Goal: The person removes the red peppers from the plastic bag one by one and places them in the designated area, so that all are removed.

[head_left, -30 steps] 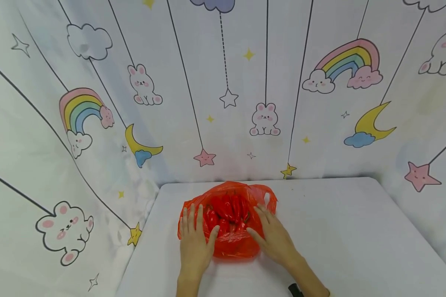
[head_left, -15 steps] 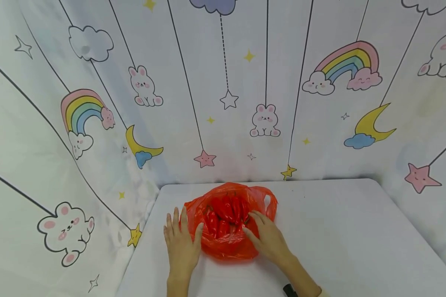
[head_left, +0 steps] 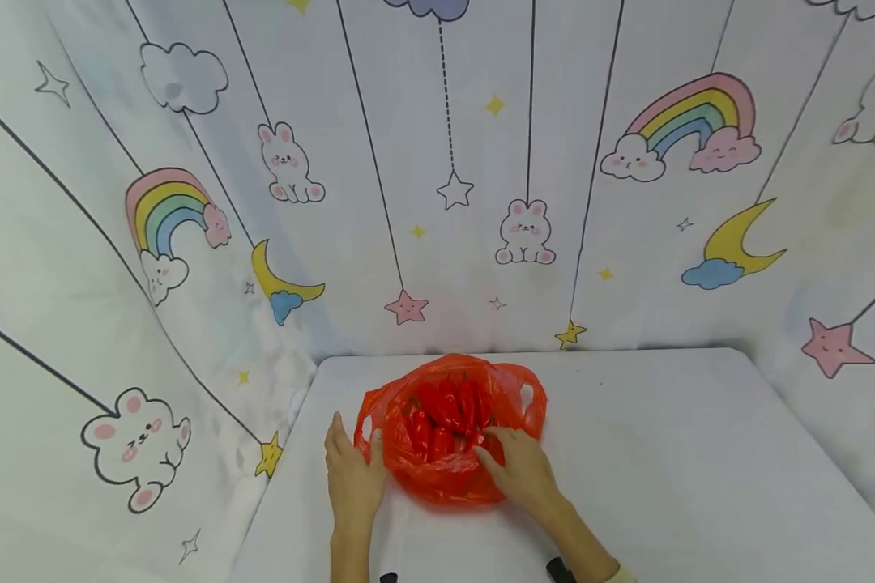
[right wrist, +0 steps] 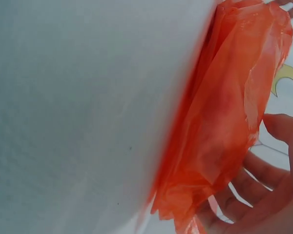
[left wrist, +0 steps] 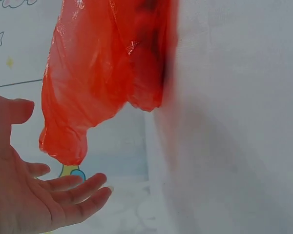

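Observation:
A thin red plastic bag [head_left: 445, 486] sits on the white table with its mouth open. Several glossy red peppers [head_left: 441, 429] show inside it. My left hand [head_left: 355, 478] is beside the bag's left side, fingers loosely spread; in the left wrist view the palm of that left hand [left wrist: 34, 195] faces the bag and holds nothing. Over the bag's right rim reaches my right hand [head_left: 521, 470], its thumb and fingertips near the peppers. The right wrist view shows the right hand's thumb and fingers [right wrist: 263, 173] slightly bent and apart at the bag's edge; contact with a pepper is unclear.
The white table [head_left: 671, 470] extends to the right of the bag. Behind and to the left hangs a white cloth [head_left: 467, 267] printed with rabbits, stars and rainbows. Dark wristbands [head_left: 560, 570] show at the lower edge.
My left hand has moved left off the bag's rim and turned sideways. The right hand has shifted inward and lower over the bag, its fingers more bent. The bag stays in place.

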`<state>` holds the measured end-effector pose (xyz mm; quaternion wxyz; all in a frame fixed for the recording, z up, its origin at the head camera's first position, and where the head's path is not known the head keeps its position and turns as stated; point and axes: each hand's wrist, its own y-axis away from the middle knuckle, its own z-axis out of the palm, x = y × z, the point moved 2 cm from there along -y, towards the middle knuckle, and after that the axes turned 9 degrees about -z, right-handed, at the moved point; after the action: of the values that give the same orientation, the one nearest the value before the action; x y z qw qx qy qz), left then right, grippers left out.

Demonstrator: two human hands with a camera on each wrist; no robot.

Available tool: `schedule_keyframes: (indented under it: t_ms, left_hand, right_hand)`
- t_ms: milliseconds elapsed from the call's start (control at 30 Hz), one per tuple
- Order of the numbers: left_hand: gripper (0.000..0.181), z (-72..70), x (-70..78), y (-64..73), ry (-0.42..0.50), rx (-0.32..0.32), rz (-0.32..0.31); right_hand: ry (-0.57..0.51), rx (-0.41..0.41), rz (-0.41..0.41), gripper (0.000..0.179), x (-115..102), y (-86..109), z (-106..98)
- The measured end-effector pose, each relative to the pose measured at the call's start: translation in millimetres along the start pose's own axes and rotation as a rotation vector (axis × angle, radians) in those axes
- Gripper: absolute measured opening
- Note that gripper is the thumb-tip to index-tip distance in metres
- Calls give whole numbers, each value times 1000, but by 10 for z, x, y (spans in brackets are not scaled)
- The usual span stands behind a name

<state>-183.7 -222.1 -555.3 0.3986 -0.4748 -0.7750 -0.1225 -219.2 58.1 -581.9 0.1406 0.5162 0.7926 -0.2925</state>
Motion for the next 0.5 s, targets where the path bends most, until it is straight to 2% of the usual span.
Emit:
schedule_keyframes:
  t_ms: [133, 333, 500]
  left_hand:
    - [80, 60, -61, -23, 77, -4, -75]
    - [73, 148, -179, -67, 173, -24, -176]
    - [66, 183, -228, -91, 215, -33, -195]
  right_hand:
    - [39, 10, 4, 41, 16, 0, 27]
    - [54, 17, 57, 34, 32, -10, 65]
    - [19, 20, 115, 35, -1, -19, 67]
